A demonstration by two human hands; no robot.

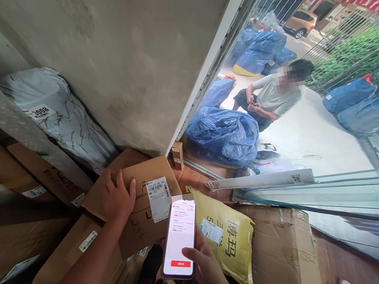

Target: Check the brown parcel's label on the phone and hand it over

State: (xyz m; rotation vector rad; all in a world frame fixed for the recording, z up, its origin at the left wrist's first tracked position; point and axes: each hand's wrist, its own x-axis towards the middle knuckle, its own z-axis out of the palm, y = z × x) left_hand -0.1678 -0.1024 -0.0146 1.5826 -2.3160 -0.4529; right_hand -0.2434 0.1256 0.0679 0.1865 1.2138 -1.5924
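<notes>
Brown cardboard box point(149, 226), labelled, sits low against the wall, left hand point(118, 195) laid on its top edge, fingers spread, not closed round it. Right hand point(204, 260) wraps the lit phone point(178, 236), thumb over screen, just in front of the box's lower right corner. Yellow parcel point(228, 242) right behind the phone hand, big carton point(280, 252) beside it; both crowd the right side. More cartons point(66, 252) and a white wrapped parcel point(63, 124) crowd the left. Small upright box point(178, 156) at the wall's end. Wood floor point(195, 178) shows as a narrow strip before the door track. Outside: blue bags point(222, 131), seated person point(272, 96), broad pale ground point(318, 130).
</notes>
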